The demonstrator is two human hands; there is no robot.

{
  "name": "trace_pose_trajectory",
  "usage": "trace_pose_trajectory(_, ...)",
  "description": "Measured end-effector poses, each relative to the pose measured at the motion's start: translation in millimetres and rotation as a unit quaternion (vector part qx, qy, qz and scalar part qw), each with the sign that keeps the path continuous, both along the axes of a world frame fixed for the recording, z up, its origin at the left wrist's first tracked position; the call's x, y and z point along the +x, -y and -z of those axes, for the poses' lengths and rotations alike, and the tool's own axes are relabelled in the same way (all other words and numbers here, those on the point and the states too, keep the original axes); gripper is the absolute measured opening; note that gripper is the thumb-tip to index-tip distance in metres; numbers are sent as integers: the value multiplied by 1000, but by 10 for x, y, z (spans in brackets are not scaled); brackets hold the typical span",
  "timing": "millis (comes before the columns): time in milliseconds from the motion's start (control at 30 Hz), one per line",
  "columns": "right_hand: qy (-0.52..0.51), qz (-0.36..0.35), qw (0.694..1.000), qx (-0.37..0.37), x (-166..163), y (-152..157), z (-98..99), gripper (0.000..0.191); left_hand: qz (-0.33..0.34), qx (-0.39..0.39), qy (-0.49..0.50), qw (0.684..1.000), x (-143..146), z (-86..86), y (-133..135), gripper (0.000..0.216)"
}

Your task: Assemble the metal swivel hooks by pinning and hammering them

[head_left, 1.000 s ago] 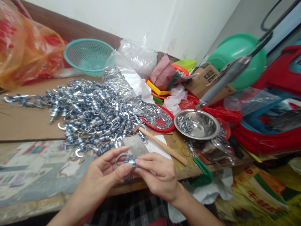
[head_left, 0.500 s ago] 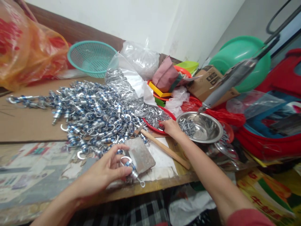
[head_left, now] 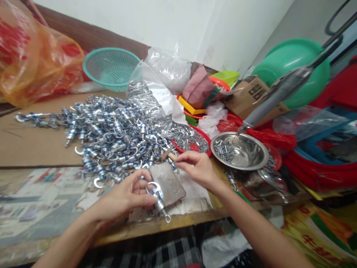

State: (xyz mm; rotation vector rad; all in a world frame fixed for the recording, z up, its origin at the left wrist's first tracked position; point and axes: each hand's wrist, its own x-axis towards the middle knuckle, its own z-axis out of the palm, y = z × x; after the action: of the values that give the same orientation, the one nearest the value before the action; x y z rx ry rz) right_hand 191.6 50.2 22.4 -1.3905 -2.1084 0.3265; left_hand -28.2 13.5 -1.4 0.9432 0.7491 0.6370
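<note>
My left hand (head_left: 126, 197) pinches a silver and blue metal hook clip (head_left: 157, 195) just above a grey metal block (head_left: 168, 183) near the table's front edge. My right hand (head_left: 196, 169) hovers to the right of the block, its thumb and forefinger pinched on something too small to name. A big pile of the same blue and silver clips (head_left: 111, 134) lies beyond my left hand. A red plate (head_left: 205, 136) of small silver pieces and a steel bowl (head_left: 253, 162) with screws stand past my right hand.
A wooden hammer handle (head_left: 173, 156) pokes out by my right hand. A teal mesh basket (head_left: 111, 67), clear plastic bags (head_left: 164, 69), an orange bag (head_left: 33, 56), a cardboard box (head_left: 252, 91) and a green basin (head_left: 292, 63) crowd the back. A grey power tool (head_left: 276, 96) hangs over the bowl.
My right hand left the clip, reached to the red plate and came back toward the metal block with its fingers pinched. My left hand kept hold of the clip.
</note>
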Motion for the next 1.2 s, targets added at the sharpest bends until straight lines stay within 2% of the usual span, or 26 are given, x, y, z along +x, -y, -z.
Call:
trace_pose_trajectory(33, -34, -63, 996, 59, -81, 163, 11, 16, -2, 1, -3, 1000, 2, -7, -5, 40)
trace_pose_trajectory(100, -35, -140, 977, 156, -209, 427, 51, 21, 0, 5, -3, 1000, 7, -22, -10, 41)
trace_pose_trajectory(200, 18, -151, 968, 202, -333, 634, 127, 26, -3, 12, -1, 1000, 14, -41, -3, 40)
trace_pose_trajectory(400, 73, -84, 979, 170, -454, 781, 180, 29, -14, 19, -10, 1000, 37, -73, 24, 40)
trace_pose_trajectory(533, 98, -66, 982, 148, -484, 884, 163, 31, -17, 20, -20, 999, 38, -80, 29, 40)
trace_pose_trajectory(700, 54, -53, 995, 72, -451, 932, 161, 31, -13, 18, -20, 1000, 28, -74, 27, 41)
trace_pose_trajectory(800, -22, -75, 995, 54, -295, 826, 174, 38, -14, 14, -23, 1000, 30, -75, 30, 41)
trace_pose_trajectory(867, -54, -27, 996, 67, -118, 675, 201, 39, -12, 14, -22, 1000, 31, -76, 32, 40)
trace_pose_trajectory(900, -47, 18, 996, 70, -18, 585, 223, 37, -11, 15, -23, 1000, 31, -76, 32, 39)
trace_pose_trajectory(967, 5, 93, 995, 31, 171, 406, 277, 34, -12, 15, -25, 1000, 31, -76, 30, 39)
trace_pose_trajectory(1033, 50, 109, 992, -40, 305, 276, 325, 31, -14, 13, -28, 999, 31, -76, 27, 38)
trace_pose_trajectory(1100, 51, 103, 990, -80, 366, 237, 335, 22, -16, 12, -29, 999, 31, -78, 24, 38)
trace_pose_trajectory(1200, 11, 116, 991, -64, 368, 376, 241, 18, -16, 7, -28, 999, 33, -78, 26, 38)
